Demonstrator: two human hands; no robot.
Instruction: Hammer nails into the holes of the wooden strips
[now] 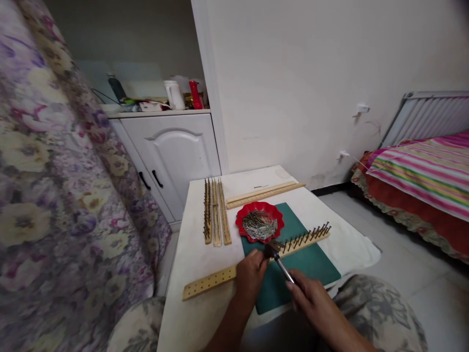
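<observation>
A light wooden strip [214, 282] lies slantwise across the table, with rows of holes at its left end and several upright nails [308, 236] in its right part. My left hand [251, 273] rests closed over the strip's middle; whatever its fingertips pinch is hidden. In my right hand [309, 294] is a hammer [283, 269], gripped by its metal handle. The hammer's head touches or hovers just above the strip, close beside my left fingers. Beneath the strip's right part is a green mat [315, 266]. A red scalloped bowl [240, 226] behind the hammer holds many loose nails [261, 225].
Several narrow wooden strips [217, 220], some studded with nails, lie at the table's [194, 259] left back. More strips [264, 194] lie near the back edge by loose nails. A cabinet [176, 156] and floral curtain [73, 171] stand left; a bed [428, 181] is right.
</observation>
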